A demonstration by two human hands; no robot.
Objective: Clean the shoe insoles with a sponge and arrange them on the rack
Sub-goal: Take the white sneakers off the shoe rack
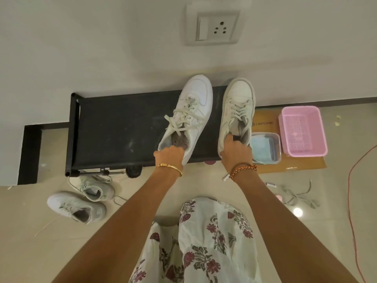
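While each hand, left (pixel 170 155) and right (pixel 236 149), grips a laced white sneaker's heel, both rest on the flat black rack (pixel 114 127).

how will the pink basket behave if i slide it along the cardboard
The pink basket looks like thin perforated plastic holding nothing visible, so it is probably light and slides easily. Its low, wide shape suggests it won't tip. The thin walls may flex if squeezed.

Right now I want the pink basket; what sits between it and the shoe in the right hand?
In the head view, a clear tub holding something pale blue.
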